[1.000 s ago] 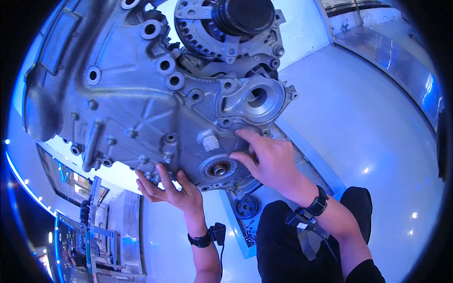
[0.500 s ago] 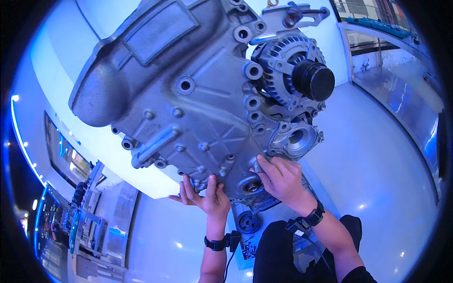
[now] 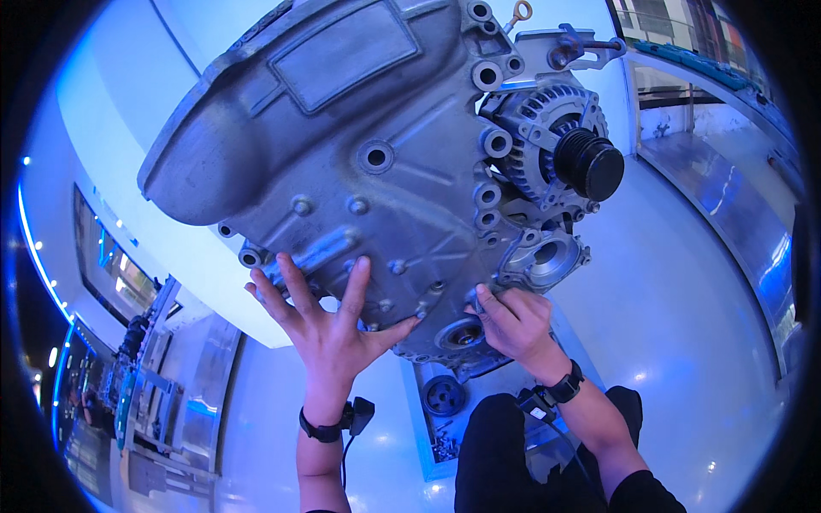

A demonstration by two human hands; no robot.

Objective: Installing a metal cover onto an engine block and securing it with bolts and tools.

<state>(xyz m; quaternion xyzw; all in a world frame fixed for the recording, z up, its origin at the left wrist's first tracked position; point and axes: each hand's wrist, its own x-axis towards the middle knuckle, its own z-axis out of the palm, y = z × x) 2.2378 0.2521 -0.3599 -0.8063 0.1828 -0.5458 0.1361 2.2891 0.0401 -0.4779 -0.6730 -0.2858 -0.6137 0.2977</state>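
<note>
A large grey cast-metal engine front cover (image 3: pixel 410 205) hangs in front of me, studded with bosses and bolt holes. My left hand (image 3: pixel 329 333) has its fingers spread, with the fingertips against the cover's lower left part. Near the round bore with a shaft end (image 3: pixel 463 335) at the bottom, my right hand (image 3: pixel 522 325) is closed, thumb and fingers pinched together at the cover's surface. Whatever it holds, if anything, is hidden by the fingers. An alternator (image 3: pixel 547 128) with a black pulley (image 3: pixel 590 165) sits to the right of the cover.
Below the engine, a tray (image 3: pixel 428 440) on the floor holds a black pulley wheel (image 3: pixel 444 396) and small bolts (image 3: pixel 444 446). A steel bench (image 3: pixel 718 197) stands at the right, and a rack with engine parts (image 3: pixel 137 376) at the left. My knees (image 3: pixel 492 453) are close beneath.
My left hand has moved left and up along the cover, and its fingers have spread wider. The engine appears further right in the view. My right hand stays pinched near the bore.
</note>
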